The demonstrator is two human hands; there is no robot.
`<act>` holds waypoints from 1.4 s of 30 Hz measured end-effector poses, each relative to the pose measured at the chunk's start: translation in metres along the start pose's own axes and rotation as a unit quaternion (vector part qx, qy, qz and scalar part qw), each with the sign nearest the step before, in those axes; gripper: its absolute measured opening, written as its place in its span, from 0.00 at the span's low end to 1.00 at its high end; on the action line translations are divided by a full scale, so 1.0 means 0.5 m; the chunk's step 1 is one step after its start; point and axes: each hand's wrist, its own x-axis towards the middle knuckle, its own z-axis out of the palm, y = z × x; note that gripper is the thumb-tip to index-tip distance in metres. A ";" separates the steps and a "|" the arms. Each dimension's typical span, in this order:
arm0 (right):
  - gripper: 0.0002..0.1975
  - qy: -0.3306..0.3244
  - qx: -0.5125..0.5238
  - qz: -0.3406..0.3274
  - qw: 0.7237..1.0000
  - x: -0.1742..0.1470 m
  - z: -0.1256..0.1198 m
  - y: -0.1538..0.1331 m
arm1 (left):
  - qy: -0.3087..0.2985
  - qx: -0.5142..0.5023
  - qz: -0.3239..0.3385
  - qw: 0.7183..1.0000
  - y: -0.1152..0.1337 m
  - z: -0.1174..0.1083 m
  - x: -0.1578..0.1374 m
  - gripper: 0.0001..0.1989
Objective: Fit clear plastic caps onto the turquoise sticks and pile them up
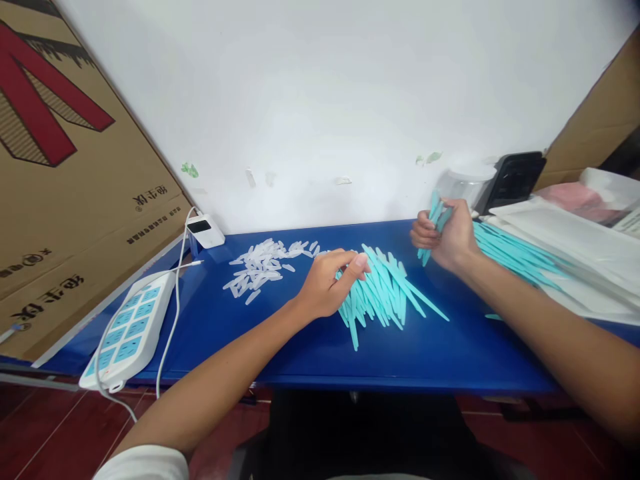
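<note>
A loose pile of thin, tapered teal plastic sticks point(375, 293) lies on the blue table point(300, 353). My left hand point(333, 283) is over the pile's left edge, thumb and fingers closed in a pinch; what is between them, if anything, I cannot make out. Farther right, my right hand point(447, 233) is raised above the table, its fingers wrapped round a bundle of teal sticks point(435, 213) that stick out above and below the fist. Small translucent, elongated plastic pieces point(263, 263) lie scattered left of my left hand.
More teal sticks point(515, 253) lie beside white packaging point(575, 247) on the right. Behind my right hand stand a clear tub point(467, 180) and a black object point(515, 177). A power strip point(130, 327), a white device point(206, 231) and a large carton point(90, 200) are left.
</note>
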 end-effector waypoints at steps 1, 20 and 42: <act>0.31 -0.001 0.002 0.001 1.000 -0.001 0.000 -0.001 | 0.001 0.000 0.000 1.000 -0.001 0.000 0.000 0.23; 0.37 -0.021 -0.068 -0.005 0.997 -0.017 0.015 -0.014 | -0.029 0.021 0.013 0.999 0.004 0.000 0.000 0.25; 0.29 0.021 -0.060 0.003 0.998 -0.016 0.013 -0.022 | -0.057 0.047 0.021 0.997 -0.001 0.000 -0.003 0.27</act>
